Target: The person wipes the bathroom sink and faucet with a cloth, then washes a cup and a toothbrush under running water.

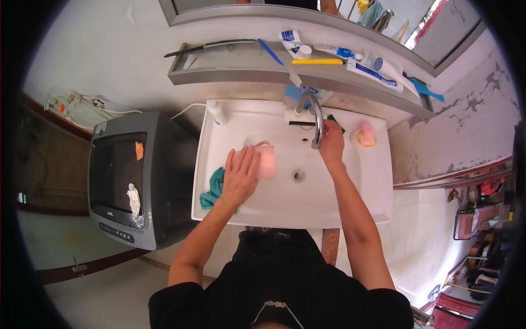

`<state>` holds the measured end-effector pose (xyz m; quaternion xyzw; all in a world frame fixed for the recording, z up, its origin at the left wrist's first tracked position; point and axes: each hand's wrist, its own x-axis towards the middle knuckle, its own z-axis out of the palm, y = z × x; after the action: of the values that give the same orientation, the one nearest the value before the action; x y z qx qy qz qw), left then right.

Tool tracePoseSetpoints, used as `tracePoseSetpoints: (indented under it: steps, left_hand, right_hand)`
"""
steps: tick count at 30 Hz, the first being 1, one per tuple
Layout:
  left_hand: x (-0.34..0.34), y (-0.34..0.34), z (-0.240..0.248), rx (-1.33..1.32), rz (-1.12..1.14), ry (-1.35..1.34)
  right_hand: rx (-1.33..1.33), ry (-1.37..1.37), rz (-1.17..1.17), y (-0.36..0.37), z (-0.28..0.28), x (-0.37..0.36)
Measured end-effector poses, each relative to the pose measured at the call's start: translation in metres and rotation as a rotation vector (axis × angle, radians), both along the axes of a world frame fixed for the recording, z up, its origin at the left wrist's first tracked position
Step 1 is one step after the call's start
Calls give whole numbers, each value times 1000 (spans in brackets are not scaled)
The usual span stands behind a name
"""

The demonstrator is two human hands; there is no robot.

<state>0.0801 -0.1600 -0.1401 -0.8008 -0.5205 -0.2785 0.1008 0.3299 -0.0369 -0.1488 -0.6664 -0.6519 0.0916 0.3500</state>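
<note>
Over the left half of the white sink [361, 181], my left hand [241, 174] grips a pink mug [267, 162], its fingers across the side and the handle near the fingertips. My right hand [332, 143] is behind and right of the curved chrome tap [319, 123], with fingers bent. The spout partly hides those fingers, so what they hold is unclear. A dark green scouring pad [336, 124] shows right at the fingertips. Beside my left wrist a teal cloth [212, 191] lies on the sink's left edge. The drain [298, 176] sits in the basin between my hands.
Pink and yellowish soap [366, 135] rests on the right rim, a white bottle [216, 112] at the back left corner. Above, a shelf [230, 75] carries toothbrushes and tubes under a mirror [438, 44]. A grey washing machine [159, 181] stands left.
</note>
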Motion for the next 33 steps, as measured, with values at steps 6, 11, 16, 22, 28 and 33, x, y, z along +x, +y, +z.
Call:
tracePoseSetpoints:
  steps: [6, 11, 16, 22, 28, 33]
  left_hand:
    - [8, 6, 45, -632, -58, -750]
    - [7, 27, -2, -1152, 104, -1337]
    - [0, 8, 5, -1158, 157, -737]
    - [-10, 19, 24, -1130, 97, -908]
    - [-15, 16, 84, -779, -276, -1186]
    - [-58, 94, 170, -211, -269, -1120]
  right_hand:
    - [-59, 476, 100, -15, -17, 4]
    - [-268, 232, 85, -54, -110, 24]
    - [-912, 84, 685, -96, -73, 10]
    - [-686, 418, 372, -100, -67, 1]
    - [-848, 370, 507, -115, -78, -6]
    - [-756, 309, 616, -122, -82, -26]
